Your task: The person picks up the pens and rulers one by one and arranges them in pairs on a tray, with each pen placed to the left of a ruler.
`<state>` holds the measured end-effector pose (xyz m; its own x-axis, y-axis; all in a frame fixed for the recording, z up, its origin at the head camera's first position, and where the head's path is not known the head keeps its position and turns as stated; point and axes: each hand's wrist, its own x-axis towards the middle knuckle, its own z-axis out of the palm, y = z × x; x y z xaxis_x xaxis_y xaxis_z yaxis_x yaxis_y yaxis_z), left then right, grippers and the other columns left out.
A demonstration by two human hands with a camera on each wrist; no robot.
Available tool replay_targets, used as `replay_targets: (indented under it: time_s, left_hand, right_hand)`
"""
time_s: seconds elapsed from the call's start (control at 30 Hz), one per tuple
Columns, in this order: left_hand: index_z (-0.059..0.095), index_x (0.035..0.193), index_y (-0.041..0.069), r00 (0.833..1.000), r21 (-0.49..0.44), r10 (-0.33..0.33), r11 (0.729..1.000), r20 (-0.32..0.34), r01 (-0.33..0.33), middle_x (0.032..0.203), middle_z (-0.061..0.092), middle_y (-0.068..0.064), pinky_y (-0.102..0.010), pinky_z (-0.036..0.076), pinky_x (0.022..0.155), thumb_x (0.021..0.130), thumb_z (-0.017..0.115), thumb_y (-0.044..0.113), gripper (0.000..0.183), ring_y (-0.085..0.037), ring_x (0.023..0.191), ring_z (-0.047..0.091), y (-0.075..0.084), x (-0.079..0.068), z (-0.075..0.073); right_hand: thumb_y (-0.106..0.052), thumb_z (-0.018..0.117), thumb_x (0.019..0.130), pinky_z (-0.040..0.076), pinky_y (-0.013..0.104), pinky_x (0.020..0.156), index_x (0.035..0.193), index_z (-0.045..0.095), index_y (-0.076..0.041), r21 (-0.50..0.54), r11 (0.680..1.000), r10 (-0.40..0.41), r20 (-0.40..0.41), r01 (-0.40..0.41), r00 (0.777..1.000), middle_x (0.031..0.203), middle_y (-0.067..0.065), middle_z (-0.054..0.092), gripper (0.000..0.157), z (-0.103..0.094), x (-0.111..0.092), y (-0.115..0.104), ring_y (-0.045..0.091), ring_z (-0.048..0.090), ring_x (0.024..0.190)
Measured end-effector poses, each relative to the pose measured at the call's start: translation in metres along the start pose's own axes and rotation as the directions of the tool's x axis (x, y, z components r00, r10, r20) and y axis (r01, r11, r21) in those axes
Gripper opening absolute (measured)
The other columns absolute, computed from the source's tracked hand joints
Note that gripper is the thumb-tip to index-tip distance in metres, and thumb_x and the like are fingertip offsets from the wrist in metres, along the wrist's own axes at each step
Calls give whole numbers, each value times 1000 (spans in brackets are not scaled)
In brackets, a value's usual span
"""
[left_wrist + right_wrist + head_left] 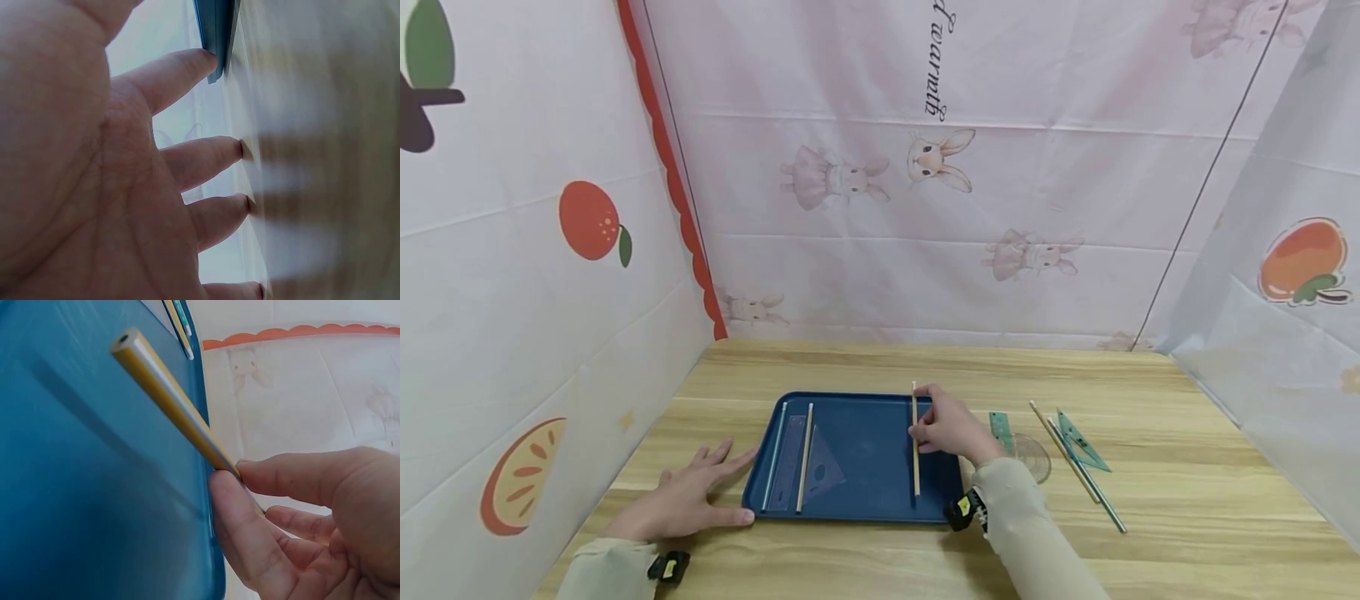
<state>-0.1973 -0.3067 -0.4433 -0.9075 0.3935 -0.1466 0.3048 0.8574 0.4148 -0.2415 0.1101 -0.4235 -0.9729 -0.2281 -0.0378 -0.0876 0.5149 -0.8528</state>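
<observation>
In the head view, the right hand [951, 423] pinches a yellow pencil [916, 468] above the blue tray [868, 454]. Left wrist: the left hand [128, 169] is spread, one fingertip touching the tray. Right wrist: the pencil slants.

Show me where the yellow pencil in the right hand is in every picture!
Head: the yellow pencil, below and just right of centre, over the blue tray.
Left wrist: not in it.
Right wrist: slanting from upper left to just past the middle.
Shared landmark: that tray, in all three.
</observation>
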Motion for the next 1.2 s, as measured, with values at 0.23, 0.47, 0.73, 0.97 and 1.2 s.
replay_targets:
  time_s: [0.23, 0.47, 0.73, 0.97, 1.2]
  left_hand:
    - [39, 168, 23, 1000, 1, 2, 1000, -9, -2, 174, 19, -35, -102, 8, 98, 88, 79, 66, 99, -73, 153, 12, 0, 0, 2]
    - [39, 168, 24, 1000, 9, 8, 1000, -14, -7, 174, 19, -35, -102, 9, 97, 88, 79, 66, 99, -72, 153, 13, -1, 0, 3]
    - [40, 168, 23, 1000, 9, 3, 1000, -17, -2, 174, 20, -35, -101, 8, 98, 87, 79, 66, 99, -72, 153, 13, 0, 0, 3]
    - [40, 168, 24, 1000, 4, 1, 1000, -13, -1, 173, 21, -35, -102, 8, 98, 87, 80, 66, 99, -73, 153, 14, 0, 1, 1]
    - [39, 168, 22, 1000, 10, 16, 1000, 0, -16, 172, 23, -37, -101, 12, 98, 89, 79, 65, 99, -73, 153, 13, -2, 4, 2]
  right_hand:
    - [2, 71, 101, 68, 35, 76, 160, 40, 1, -8, 1000, -15, 29, 16, 999, 102, 16, 67, 66, 16, 3, -7, 21, 74, 81]
    - [0, 71, 101, 67, 35, 76, 160, 40, 0, -27, 999, -19, 62, 21, 998, 104, 16, 69, 67, 31, 6, -15, 22, 75, 83]
    - [-3, 71, 102, 67, 35, 75, 161, 39, -2, -30, 999, -6, 87, 9, 996, 102, 14, 68, 67, 49, 14, -18, 21, 75, 81]
    - [-3, 71, 102, 67, 37, 75, 163, 38, -4, -45, 999, 21, 85, -17, 996, 102, 14, 68, 69, 64, 18, -26, 23, 76, 81]
    - [-2, 71, 102, 67, 38, 74, 163, 37, -4, -27, 999, 33, 95, -30, 995, 100, 14, 67, 70, 76, 20, -32, 24, 76, 79]
